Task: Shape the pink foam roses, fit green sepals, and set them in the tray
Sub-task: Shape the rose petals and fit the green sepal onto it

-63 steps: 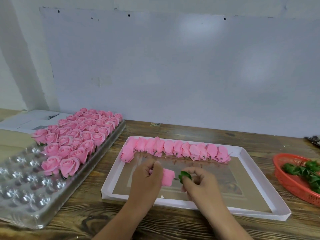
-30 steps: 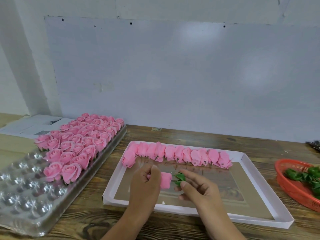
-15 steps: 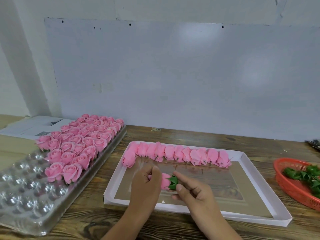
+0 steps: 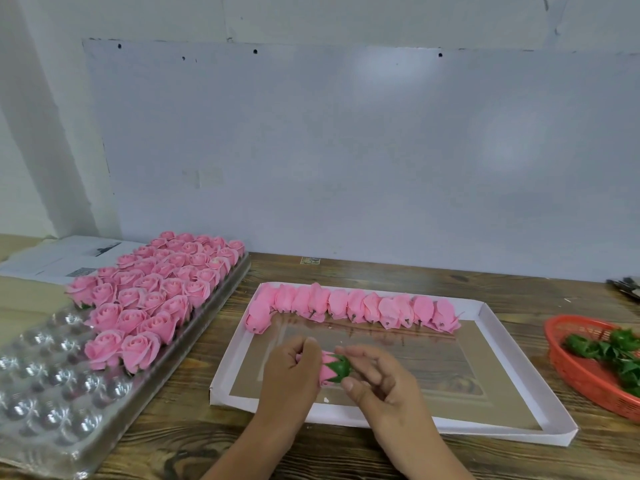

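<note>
Head view is showing the left hand [image 4: 289,377] curling around a closed pink foam rose bud [image 4: 325,372], gripping it sideways above the shallow white cardboard box lid [image 4: 491,341]. The right hand [image 4: 377,379] is working a green plastic sepal cup [image 4: 340,368] onto the bud's base, thumb and fingertips pinching it, remaining fingers loosely curled.

Risks, as I'm reading it:
- Sepal is looking seated but possibly not fully home; letting go early is risking it sliding off the stem end.
- Foam is soft, so a tight left grip is probably denting petals before shaping.
- Pushing the sepal off-axis is likely leaving it crooked, with points unevenly hugging the bud.
- Bud is hovering over the lid, so a drop is landing there, not on the brown wooden table [image 4: 381,271]. Low consequence.

Containers:
- Clear plastic blister tray [image 4: 45,393], left: far portion is holding rows of opened pink roses [image 4: 156,289]; near cells are sitting unfilled.
- Box lid, centre: a row of closed pink buds [image 4: 353,306] is lying along its far edge, no sepals visible on them.
- Red plastic mesh basket [image 4: 568,362], right edge: holding loose green sepals [image 4: 609,351], well apart from the hands.
</note>
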Demonstrator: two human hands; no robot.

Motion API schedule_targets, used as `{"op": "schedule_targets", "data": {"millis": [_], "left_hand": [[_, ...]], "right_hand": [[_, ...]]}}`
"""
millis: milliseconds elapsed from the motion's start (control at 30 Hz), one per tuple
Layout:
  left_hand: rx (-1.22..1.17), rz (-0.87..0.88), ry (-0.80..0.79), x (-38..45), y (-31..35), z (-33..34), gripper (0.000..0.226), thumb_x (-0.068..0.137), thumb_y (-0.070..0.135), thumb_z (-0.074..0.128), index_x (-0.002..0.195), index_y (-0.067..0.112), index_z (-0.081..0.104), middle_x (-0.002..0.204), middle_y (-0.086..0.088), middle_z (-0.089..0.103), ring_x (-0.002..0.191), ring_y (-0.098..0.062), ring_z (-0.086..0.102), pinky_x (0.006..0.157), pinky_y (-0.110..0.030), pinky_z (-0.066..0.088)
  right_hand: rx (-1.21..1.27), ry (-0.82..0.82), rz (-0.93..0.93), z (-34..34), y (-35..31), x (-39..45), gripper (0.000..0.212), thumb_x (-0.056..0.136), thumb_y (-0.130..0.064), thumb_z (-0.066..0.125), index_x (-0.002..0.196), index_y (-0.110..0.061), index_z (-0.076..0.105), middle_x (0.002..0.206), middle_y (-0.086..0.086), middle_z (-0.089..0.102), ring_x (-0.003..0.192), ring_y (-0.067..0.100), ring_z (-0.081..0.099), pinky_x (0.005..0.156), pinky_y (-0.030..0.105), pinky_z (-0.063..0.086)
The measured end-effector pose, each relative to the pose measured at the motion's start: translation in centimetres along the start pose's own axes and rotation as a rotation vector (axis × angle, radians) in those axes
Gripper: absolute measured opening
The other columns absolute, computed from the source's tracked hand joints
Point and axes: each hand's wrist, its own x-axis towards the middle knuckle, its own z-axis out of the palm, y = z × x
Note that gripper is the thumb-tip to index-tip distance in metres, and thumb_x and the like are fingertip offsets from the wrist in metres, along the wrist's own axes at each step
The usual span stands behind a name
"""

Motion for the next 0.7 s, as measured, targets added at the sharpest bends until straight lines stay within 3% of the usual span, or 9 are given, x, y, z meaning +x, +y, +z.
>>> {"op": "schedule_targets", "data": {"millis": [133,233,333,500,700], "left_hand": [[0.001,0.049,0.006,0.01,0.03,-0.01,0.052,0.099,0.016,0.047,0.049,0.025,0.041,0.048,0.007,0.039,0.044,-0.005,0.035,0.043,-0.015,0.03],[0.011,0.071,0.003,-0.07,0.04,-0.14,0.05,0.099,0.017,0.047,0.05,0.025,0.042,0.049,0.006,0.039,0.045,-0.005,0.036,0.043,-0.016,0.03],[0.03,0.106,0.005,-0.28,0.31,-0.21,0.05,0.098,0.017,0.047,0.049,0.026,0.043,0.046,0.01,0.039,0.044,-0.003,0.036,0.043,-0.015,0.031],[0.046,0.15,0.031,-0.39,0.67,-0.41,0.043,0.096,0.018,0.046,0.054,0.024,0.043,0.048,0.009,0.039,0.048,-0.007,0.038,0.046,-0.018,0.032],[0.02,0.11,0.006,-0.47,0.39,-0.27,0.05,0.098,0.016,0.048,0.049,0.026,0.047,0.047,0.008,0.044,0.044,-0.003,0.041,0.043,-0.016,0.034]], "right_hand": [[0.07,0.06,0.007,0.25,0.12,0.03,0.023,0.082,0.016,0.067,0.091,-0.005,0.061,0.103,-0.005,0.077,0.108,0.016,0.069,0.09,0.023,0.054],[-0.032,0.131,-0.036,0.06,-0.2,-0.03,0.031,0.075,0.009,0.077,0.076,-0.021,0.073,0.097,-0.008,0.077,0.092,0.013,0.072,0.078,0.028,0.056],[-0.127,0.167,-0.1,-0.24,-0.49,0.04,0.036,0.072,0.003,0.082,0.072,-0.033,0.076,0.085,-0.003,0.075,0.075,0.007,0.067,0.07,0.027,0.053],[0.012,0.181,-0.065,-0.11,-0.69,0.11,0.037,0.072,0.01,0.078,0.067,-0.027,0.08,0.063,0.002,0.071,0.058,0.004,0.063,0.06,0.018,0.053],[-0.087,0.191,-0.062,0.01,-0.71,-0.07,0.04,0.072,0.0,0.082,0.069,-0.04,0.079,0.063,-0.002,0.071,0.056,0.001,0.057,0.06,0.02,0.051]]}}
